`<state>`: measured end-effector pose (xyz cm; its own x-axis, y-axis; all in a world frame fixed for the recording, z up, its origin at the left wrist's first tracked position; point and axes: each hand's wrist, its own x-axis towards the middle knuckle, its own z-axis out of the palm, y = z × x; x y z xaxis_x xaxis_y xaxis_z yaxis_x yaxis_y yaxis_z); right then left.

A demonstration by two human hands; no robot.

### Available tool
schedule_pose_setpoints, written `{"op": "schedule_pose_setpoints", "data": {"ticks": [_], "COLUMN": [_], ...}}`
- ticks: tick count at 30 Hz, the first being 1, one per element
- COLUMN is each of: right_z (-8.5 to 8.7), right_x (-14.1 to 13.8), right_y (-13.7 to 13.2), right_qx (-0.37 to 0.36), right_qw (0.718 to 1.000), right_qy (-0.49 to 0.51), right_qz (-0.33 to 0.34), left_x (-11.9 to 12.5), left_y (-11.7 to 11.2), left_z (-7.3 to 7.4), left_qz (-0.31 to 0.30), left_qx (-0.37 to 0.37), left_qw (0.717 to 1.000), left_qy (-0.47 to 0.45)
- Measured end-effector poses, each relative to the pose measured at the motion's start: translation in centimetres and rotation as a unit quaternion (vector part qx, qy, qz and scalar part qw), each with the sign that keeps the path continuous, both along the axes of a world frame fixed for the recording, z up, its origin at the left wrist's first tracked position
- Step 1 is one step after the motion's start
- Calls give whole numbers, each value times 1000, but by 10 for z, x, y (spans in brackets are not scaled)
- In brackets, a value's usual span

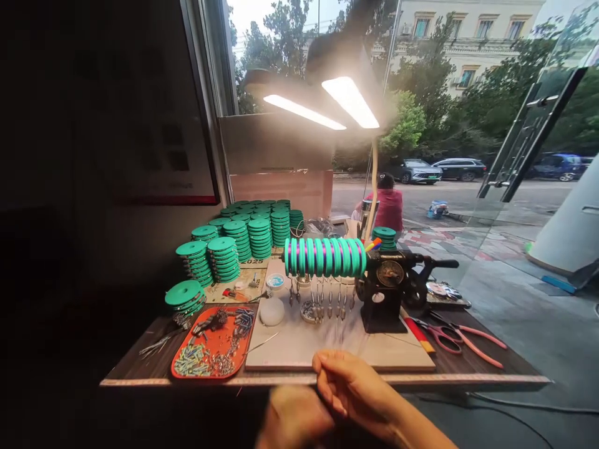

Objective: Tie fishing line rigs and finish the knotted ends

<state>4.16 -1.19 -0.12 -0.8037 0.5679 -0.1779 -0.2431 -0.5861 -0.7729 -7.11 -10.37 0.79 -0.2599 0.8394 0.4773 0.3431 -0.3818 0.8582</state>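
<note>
My right hand [349,381] is at the table's front edge, its thumb and fingers pinched together. What they hold, if anything, is too thin to make out. My left hand [294,415] is just below and left of it, smeared by motion, so its fingers do not show clearly. Ahead of both hands, a row of teal spools [325,257] is mounted on the shaft of a black hand-cranked winding machine [381,305]. Several small weights [330,310] hang on lines below the spools, over a pale board [290,357].
An orange tray [213,372] of small metal and pale parts lies at left, before stacked teal spools [227,259]. A white round lid [272,311] sits on the board. Scissors [442,340] and pliers [482,343] lie at right. Lit lamps [350,103] hang above.
</note>
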Motion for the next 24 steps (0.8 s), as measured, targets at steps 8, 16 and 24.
{"op": "schedule_pose_setpoints", "data": {"ticks": [8,16,24], "right_z": [-4,-15,-19], "right_x": [13,19,24], "right_y": [-6,-4,-5], "right_qx": [-10,-21,-41], "right_qw": [997,995,991], "right_qy": [16,18,36], "right_qz": [75,101,121], "left_x": [-18,-13,-5], "left_y": [61,91,90], "left_z": [33,15,5], "left_qz": [-210,-431,-450], "left_qx": [-336,-392,-367], "left_qw": [808,703,688], "left_qy": [-435,-409,-435]}}
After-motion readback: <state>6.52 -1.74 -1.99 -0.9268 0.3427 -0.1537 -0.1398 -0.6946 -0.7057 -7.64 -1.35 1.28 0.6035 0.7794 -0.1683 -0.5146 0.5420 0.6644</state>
